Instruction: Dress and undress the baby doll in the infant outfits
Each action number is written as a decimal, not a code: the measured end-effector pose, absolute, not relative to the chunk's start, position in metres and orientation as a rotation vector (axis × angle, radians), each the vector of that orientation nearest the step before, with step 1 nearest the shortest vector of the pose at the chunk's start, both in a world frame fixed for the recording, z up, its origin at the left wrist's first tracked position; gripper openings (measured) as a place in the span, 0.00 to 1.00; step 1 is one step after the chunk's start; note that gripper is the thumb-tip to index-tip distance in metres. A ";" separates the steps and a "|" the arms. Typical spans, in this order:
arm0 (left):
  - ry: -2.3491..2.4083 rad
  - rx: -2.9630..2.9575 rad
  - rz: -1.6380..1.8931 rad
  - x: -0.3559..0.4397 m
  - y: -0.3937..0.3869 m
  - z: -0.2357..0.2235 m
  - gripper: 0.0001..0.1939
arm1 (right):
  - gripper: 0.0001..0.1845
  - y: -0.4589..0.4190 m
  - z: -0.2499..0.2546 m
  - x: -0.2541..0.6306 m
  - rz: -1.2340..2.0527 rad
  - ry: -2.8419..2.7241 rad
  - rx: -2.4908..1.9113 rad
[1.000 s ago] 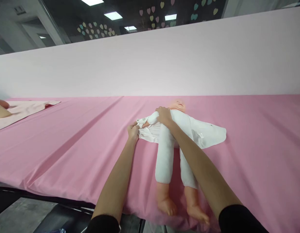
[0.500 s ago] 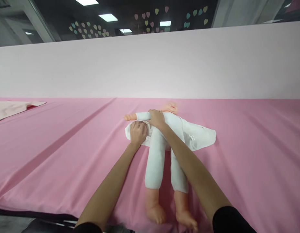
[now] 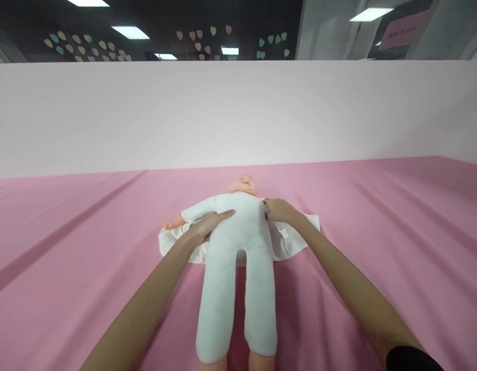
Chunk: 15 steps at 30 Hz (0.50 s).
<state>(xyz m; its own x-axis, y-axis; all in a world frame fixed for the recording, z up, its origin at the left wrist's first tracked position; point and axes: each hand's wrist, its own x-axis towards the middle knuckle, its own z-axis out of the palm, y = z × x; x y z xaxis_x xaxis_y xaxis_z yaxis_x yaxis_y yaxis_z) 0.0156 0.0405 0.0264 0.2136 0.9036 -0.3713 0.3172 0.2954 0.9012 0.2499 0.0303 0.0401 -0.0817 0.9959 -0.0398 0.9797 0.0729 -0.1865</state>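
Note:
A baby doll with a white cloth body lies face up, its legs toward me. Under its torso a white baby garment is spread, showing on both sides. My left hand holds the doll's waist at the left, thumb on the belly and the other fingers hidden behind its side. At the doll's right side, just below the shoulder, my right hand is closed with curled fingers; what they pinch is hidden. The doll's left-side arm rests outstretched over the garment. Its other arm does not show.
A pink sheet with long creases covers the table. Behind it rises a low white wall, with dark glass and paper hearts above.
My right hand has left the doll's left side and gone to its right side. My left hand has moved from the garment onto the waist. The doll lies straighter, and the view has shifted.

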 end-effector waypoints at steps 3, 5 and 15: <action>1.377 1.175 0.666 0.018 0.040 0.028 0.46 | 0.27 0.030 0.036 0.249 0.229 -2.238 -2.169; 1.375 1.147 0.721 0.020 0.038 0.030 0.51 | 0.26 0.029 0.035 0.244 0.180 -2.207 -2.214; 1.272 1.224 0.920 -0.026 0.040 0.057 0.40 | 0.14 0.021 0.049 0.249 0.201 -2.234 -2.438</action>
<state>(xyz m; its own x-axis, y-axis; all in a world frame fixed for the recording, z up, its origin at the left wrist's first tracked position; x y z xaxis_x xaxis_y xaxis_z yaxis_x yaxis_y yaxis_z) -0.0261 0.0405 0.0572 0.1247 0.9750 -0.1836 0.1306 0.1673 0.9772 0.2487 0.0206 0.0494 0.0899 0.9749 -0.2039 0.9956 -0.0826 0.0444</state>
